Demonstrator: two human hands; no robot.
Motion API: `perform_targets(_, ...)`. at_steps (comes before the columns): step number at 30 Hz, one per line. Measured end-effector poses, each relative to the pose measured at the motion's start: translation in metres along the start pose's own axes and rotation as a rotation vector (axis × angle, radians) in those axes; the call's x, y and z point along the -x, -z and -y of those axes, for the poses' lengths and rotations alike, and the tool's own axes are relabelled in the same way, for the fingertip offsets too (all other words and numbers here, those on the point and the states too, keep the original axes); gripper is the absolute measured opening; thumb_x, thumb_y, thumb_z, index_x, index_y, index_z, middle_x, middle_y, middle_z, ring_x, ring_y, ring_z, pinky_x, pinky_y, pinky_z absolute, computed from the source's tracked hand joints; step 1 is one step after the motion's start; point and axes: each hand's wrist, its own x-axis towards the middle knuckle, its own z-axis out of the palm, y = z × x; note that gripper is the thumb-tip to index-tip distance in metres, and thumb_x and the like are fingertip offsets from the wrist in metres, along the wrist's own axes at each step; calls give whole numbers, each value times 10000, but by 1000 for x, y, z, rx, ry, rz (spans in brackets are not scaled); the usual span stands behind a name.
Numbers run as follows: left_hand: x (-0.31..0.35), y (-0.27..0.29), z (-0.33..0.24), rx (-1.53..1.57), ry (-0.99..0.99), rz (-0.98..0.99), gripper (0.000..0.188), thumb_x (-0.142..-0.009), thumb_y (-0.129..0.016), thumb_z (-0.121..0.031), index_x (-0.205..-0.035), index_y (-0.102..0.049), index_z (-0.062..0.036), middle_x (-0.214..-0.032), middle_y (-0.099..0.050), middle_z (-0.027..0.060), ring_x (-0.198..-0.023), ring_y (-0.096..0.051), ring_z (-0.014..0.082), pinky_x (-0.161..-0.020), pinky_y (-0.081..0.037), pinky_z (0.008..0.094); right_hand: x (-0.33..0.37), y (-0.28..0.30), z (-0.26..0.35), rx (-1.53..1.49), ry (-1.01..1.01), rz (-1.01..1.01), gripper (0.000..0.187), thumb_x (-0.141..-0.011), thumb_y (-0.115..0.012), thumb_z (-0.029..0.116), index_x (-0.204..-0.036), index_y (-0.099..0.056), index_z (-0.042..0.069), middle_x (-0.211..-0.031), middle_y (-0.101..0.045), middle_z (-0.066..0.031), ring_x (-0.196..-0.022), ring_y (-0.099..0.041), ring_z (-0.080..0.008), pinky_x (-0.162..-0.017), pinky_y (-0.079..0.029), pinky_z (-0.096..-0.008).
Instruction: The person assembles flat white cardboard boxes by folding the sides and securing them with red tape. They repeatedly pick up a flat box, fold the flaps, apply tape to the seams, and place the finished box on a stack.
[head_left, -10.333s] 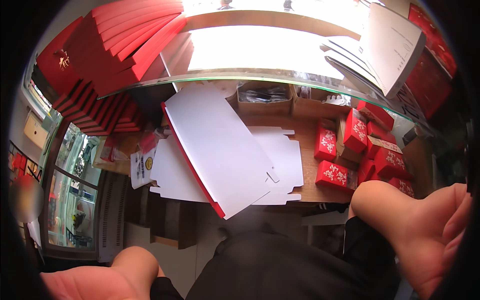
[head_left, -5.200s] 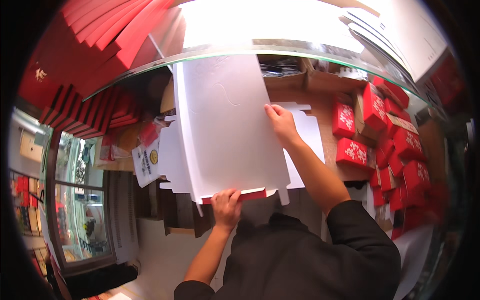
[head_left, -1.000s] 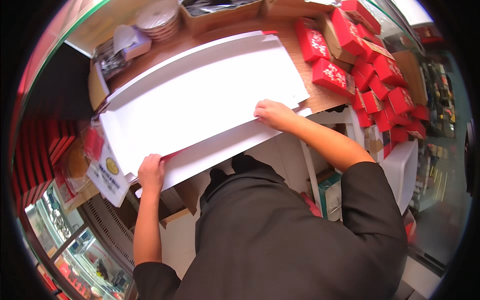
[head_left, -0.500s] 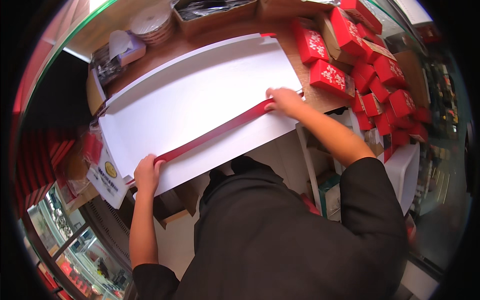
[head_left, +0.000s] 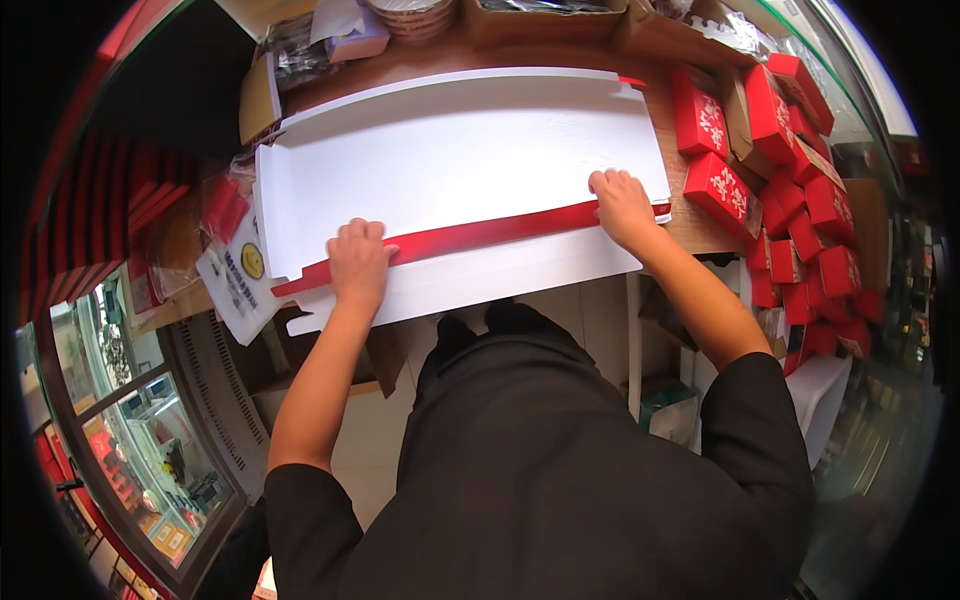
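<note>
A large flat white cardboard sheet (head_left: 450, 140) lies across the table in front of me. Along its near side runs a folded-over edge whose red outer face shows as a long red strip (head_left: 490, 230). My left hand (head_left: 360, 265) rests with curled fingers on the left part of this strip, the thumb against it. Toward the right end, my right hand (head_left: 625, 208) has its fingers bent over the same strip. A second white panel (head_left: 500, 278) sticks out below the strip and over the table's near edge. The fingertips' undersides are hidden.
Red boxes with white patterns (head_left: 722, 190) are piled at the right of the wooden table (head_left: 700, 225). Open cartons (head_left: 545, 22) and a stack of round discs (head_left: 412, 18) stand at the back. A white printed bag (head_left: 235, 275) hangs at the left edge.
The view has shifted, so the table sits further right. The red strip, earlier stretched narrow between both hands, now lies flatter and wider. My left hand has moved inward along it.
</note>
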Motion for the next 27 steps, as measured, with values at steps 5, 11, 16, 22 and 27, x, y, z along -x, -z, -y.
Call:
perform_targets(5,11,-21,-24,223,-126,12,96,-749,-605,-107,-804,-532,-78,-758,-550,84,-720,-562,279,-621,-480,398,-3,-1,85,-296,6,39,188,-817,-622,211,-797,-574,30,-797,-627,-160,-812,-618,-319,-716,-507,-433)
perform_targets(11,1,-31,-36,231,37,18,200,-840,-617,-254,-770,-550,-79,-697,-596,109,-678,-606,299,-604,-494,420,-30,-60,194,-422,119,-331,293,-838,-614,260,-602,-595,88,-605,-612,-98,-627,-621,-267,-581,-485,-409)
perform_targets(16,-3,-48,-32,168,-11,-70,240,-817,-653,-250,-656,-548,-106,-620,-603,50,-593,-615,242,-538,-501,376,-43,-69,191,-392,133,-357,338,-836,-614,268,-538,-581,114,-537,-602,-82,-540,-615,-264,-505,-487,-402)
perform_targets(22,-2,-44,-29,217,-44,-91,223,-801,-664,-239,-626,-577,-132,-614,-615,32,-581,-625,222,-523,-512,364,-41,-70,179,-389,73,-356,282,-832,-616,252,-583,-606,122,-587,-616,-65,-559,-613,-264,-525,-489,-400)
perform_targets(27,21,-39,36,132,73,-26,185,-820,-616,-238,-665,-621,-136,-629,-629,59,-557,-618,243,-492,-497,377,2,-76,41,-300,-242,-238,216,-833,-579,248,-691,-677,119,-677,-657,-87,-600,-628,-267,-554,-495,-396)
